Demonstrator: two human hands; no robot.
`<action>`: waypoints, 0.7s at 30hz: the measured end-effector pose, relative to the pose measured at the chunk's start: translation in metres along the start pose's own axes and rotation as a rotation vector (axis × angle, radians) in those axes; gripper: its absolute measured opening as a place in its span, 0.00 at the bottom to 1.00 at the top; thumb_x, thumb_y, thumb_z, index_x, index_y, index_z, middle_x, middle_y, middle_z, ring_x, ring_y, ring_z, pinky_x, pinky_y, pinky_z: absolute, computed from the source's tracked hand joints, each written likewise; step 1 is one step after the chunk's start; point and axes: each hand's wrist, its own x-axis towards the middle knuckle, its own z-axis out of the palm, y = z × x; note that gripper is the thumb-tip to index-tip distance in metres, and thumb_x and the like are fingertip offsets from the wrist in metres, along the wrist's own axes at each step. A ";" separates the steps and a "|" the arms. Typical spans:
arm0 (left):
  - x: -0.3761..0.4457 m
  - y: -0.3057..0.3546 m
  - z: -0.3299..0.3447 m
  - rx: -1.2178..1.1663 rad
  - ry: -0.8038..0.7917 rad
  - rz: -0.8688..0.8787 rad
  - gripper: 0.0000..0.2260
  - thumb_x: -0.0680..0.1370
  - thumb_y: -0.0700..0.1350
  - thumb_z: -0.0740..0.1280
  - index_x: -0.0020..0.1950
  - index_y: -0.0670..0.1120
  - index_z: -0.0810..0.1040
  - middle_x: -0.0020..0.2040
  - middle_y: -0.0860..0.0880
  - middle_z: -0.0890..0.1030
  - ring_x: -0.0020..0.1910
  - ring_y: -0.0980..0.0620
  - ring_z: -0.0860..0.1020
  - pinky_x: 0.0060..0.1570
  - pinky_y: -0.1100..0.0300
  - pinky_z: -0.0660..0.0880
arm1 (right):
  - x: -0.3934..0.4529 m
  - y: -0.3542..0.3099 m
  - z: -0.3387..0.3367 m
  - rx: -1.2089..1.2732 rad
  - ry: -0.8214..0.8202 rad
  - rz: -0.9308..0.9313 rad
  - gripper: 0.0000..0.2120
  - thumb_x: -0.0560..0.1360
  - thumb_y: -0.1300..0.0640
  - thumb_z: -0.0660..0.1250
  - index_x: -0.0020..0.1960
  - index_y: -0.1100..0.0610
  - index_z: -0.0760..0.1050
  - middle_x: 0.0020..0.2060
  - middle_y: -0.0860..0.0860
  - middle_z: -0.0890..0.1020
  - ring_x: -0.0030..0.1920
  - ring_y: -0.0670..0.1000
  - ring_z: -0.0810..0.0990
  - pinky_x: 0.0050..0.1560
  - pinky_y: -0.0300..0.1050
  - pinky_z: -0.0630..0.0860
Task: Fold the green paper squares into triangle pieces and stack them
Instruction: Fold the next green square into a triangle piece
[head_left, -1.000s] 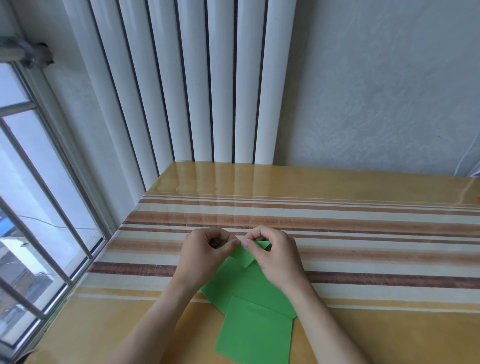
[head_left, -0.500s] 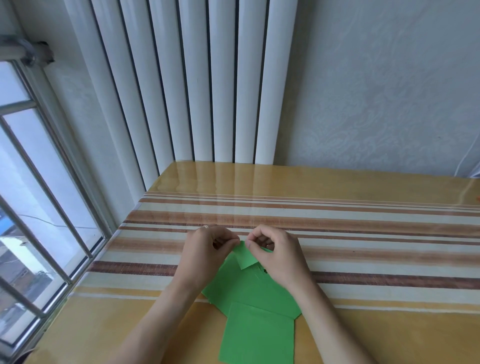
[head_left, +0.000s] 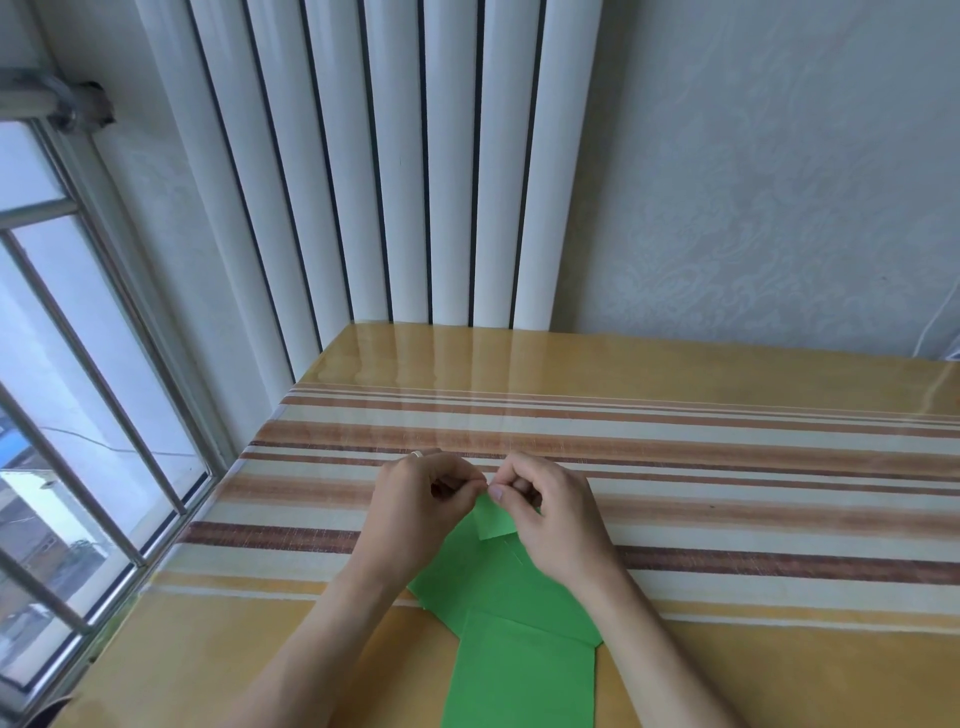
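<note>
A small folded green paper piece (head_left: 492, 521) is held just above the table between both hands. My left hand (head_left: 415, 512) pinches its top tip from the left, fingers curled. My right hand (head_left: 556, 519) pinches the same tip from the right, thumb and forefinger meeting the left fingertips. Under the hands lie flat green paper squares (head_left: 498, 582), overlapping, and another green square (head_left: 522, 675) lies nearest me at the bottom edge. The far part of the folded piece is hidden by my fingers.
The glossy table (head_left: 727, 395) has brown and cream stripes across its middle. A white radiator (head_left: 395, 171) stands against the wall behind it. A barred window (head_left: 78, 415) runs along the left side. A white cable (head_left: 935, 332) hangs at the far right.
Both hands have drawn closer together at the top tip of the folded piece, which now looks narrower and hangs more upright. The flat squares have not moved.
</note>
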 end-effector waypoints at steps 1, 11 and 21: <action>0.001 -0.001 0.000 0.005 -0.003 0.002 0.03 0.75 0.43 0.78 0.45 0.51 0.88 0.38 0.57 0.84 0.41 0.60 0.81 0.40 0.73 0.73 | 0.000 0.000 0.000 0.006 0.000 -0.002 0.09 0.79 0.60 0.72 0.42 0.52 0.77 0.31 0.46 0.75 0.35 0.47 0.73 0.35 0.36 0.65; 0.002 -0.004 -0.004 -0.122 0.098 -0.123 0.05 0.73 0.42 0.80 0.40 0.52 0.88 0.35 0.61 0.85 0.38 0.64 0.82 0.39 0.73 0.74 | 0.000 0.005 -0.006 0.120 0.017 0.169 0.06 0.79 0.57 0.73 0.44 0.53 0.82 0.33 0.42 0.79 0.37 0.41 0.77 0.37 0.33 0.70; 0.002 -0.006 -0.003 -0.120 0.128 -0.146 0.07 0.74 0.44 0.79 0.40 0.56 0.87 0.35 0.62 0.85 0.37 0.60 0.82 0.36 0.69 0.75 | 0.001 0.008 -0.007 0.101 0.050 0.261 0.05 0.79 0.57 0.73 0.44 0.50 0.83 0.36 0.43 0.83 0.40 0.45 0.84 0.39 0.35 0.76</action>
